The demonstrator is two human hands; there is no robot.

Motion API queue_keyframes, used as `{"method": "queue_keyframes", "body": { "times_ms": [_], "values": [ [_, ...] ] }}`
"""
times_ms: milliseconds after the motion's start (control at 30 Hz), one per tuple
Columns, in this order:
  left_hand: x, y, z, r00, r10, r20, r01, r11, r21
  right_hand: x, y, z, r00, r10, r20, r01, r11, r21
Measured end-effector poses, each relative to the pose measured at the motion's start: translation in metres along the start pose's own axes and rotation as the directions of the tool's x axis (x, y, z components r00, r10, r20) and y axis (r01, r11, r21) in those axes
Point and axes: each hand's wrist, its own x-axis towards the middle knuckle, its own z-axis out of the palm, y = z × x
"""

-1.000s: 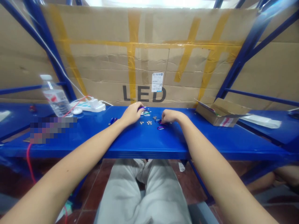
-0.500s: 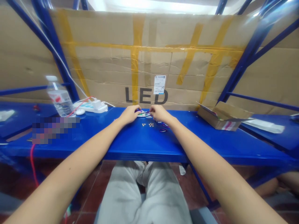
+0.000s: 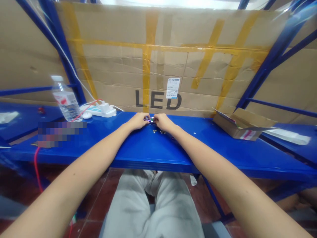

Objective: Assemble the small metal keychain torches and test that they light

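Note:
Both hands rest near the back of the blue table, close together at a small cluster of shiny carabiner-like pieces. My left hand is on the left side of the cluster with its fingers curled; what it pinches is too small to make out. On the right side, my right hand is also curled in against the pieces, its fingertips hidden. Small round metal parts lie just in front of the hands. A dark loop piece shows beside my right forearm, partly covered.
At the left stand a water bottle and a white power strip with cables. An open cardboard box sits at the right. Behind the table rises a big cardboard sheet marked LED. Part of another person shows at the lower right edge.
My hands have drawn closer together over the shiny pieces. My right hand and forearm now cover most of the loose coloured pieces on the right. The view has shifted slightly.

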Motion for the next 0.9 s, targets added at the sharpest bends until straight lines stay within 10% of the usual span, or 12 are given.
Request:
{"method": "queue_keyframes", "body": {
  "times_ms": [900],
  "values": [
    [0.0018, 0.0054, 0.0059, 0.992, 0.125, -0.034, -0.12, 0.985, 0.127, -0.003, 0.0031, -0.0003, 0.997, -0.029, 0.076, 0.034, 0.997, -0.072]
  ]
}}
